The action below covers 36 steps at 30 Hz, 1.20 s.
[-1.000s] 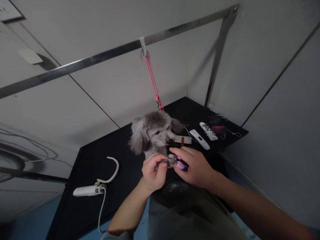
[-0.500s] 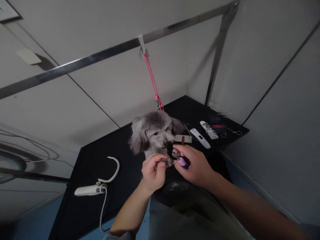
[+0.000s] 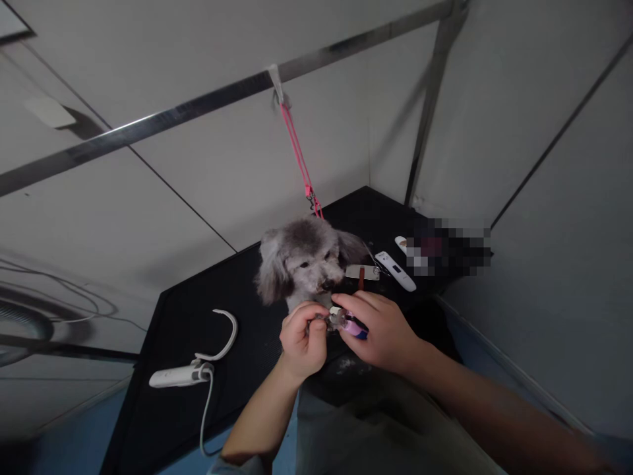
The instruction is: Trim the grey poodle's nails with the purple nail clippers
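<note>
A grey curly-haired dog (image 3: 306, 260) is on the black grooming table (image 3: 198, 330), facing me. My left hand (image 3: 304, 336) is closed around one of its paws, with thumb and fingers pinching near the toes; most of the paw is hidden. In my right hand (image 3: 378, 326) are purple-and-blue nail clippers (image 3: 353, 325), the fingers wrapped round the handles. Their metal head lies right by the toes at my left fingertips. Whether the blades touch a nail I cannot tell. A pink leash (image 3: 297, 145) runs from behind the dog up to the metal bar.
A metal bar (image 3: 198, 105) crosses above the table. On the right lie a white clipper (image 3: 395, 270), a brush (image 3: 362, 272) and partly blurred tools. At left sits a white corded device (image 3: 180, 376) with a curved arm (image 3: 230, 336). Walls stand behind and to the right.
My right hand has brought the nail clippers left, up against the paw in my left hand. The dog's head has turned slightly. My left hand stays in place.
</note>
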Motion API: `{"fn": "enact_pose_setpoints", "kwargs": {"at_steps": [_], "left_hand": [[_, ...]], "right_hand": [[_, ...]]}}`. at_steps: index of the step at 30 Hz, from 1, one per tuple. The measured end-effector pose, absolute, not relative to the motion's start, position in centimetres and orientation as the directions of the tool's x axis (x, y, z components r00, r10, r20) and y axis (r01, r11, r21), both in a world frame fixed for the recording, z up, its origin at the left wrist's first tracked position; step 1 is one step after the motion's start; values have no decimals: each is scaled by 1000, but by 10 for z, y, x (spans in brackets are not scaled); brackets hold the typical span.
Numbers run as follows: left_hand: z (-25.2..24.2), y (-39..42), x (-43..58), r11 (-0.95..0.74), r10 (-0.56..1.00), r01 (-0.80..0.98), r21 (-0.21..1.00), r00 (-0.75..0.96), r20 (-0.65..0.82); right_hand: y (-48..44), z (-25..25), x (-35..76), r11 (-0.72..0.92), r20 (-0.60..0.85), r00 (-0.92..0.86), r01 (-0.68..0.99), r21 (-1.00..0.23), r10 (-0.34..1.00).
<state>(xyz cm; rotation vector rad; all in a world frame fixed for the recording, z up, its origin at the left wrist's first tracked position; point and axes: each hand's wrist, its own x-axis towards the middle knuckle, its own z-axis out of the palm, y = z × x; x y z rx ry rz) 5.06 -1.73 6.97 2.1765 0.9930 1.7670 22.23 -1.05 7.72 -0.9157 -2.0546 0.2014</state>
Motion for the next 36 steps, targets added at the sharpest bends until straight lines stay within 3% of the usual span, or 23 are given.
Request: {"fn": "enact_pose_setpoints", "kwargs": {"at_steps": [18,30,33,36], "left_hand": [[67,-16,50,-762,590,381,524,77,803],[62,-17,47,-760,550,484,433,125,826],[56,-25,51,-814,512,420,401,194,837],[50,-29,57,-818,509,381,430,132,851]], "right_hand": [[-13,75,218,694,603,-377,550,-465,703],[-10,69,213,676,758,-284,687,-267,588],[-18,59,218,690,824,-176,653,-313,539],[-29,50,223,648,794,-43,605,-463,607]]}}
